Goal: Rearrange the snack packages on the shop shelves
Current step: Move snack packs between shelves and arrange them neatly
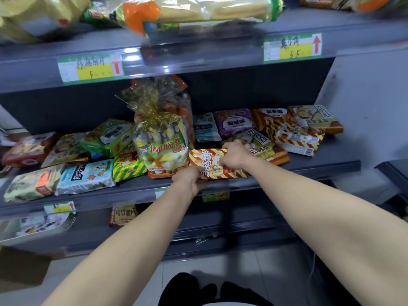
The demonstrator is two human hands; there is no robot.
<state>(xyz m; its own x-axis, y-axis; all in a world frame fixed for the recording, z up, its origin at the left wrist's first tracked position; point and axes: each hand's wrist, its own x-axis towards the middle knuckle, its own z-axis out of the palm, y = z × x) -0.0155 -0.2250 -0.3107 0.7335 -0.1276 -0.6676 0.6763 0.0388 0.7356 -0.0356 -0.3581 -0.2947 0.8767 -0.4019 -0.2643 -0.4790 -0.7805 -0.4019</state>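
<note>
A red-and-yellow striped snack package [209,161] lies at the front of the middle shelf [309,166]. My left hand [189,180] grips its near left corner at the shelf edge. My right hand [235,156] curls over its right end, fingers closed on the wrapper. Just left of it stands a tall clear bag of rolled snacks [162,138] tied with gold ribbon. More packages lie flat across the shelf: a light blue one [86,177], a green-and-yellow striped one [128,166], a purple one [234,121] and another red striped one [291,133].
The upper shelf [198,49] overhangs close above, carrying long yellow snack bags [198,9] and price tags [90,67]. A lower shelf holds an orange chip packet [123,214]. A cardboard box [22,268] sits on the floor at left. A grey side panel [364,107] closes the right.
</note>
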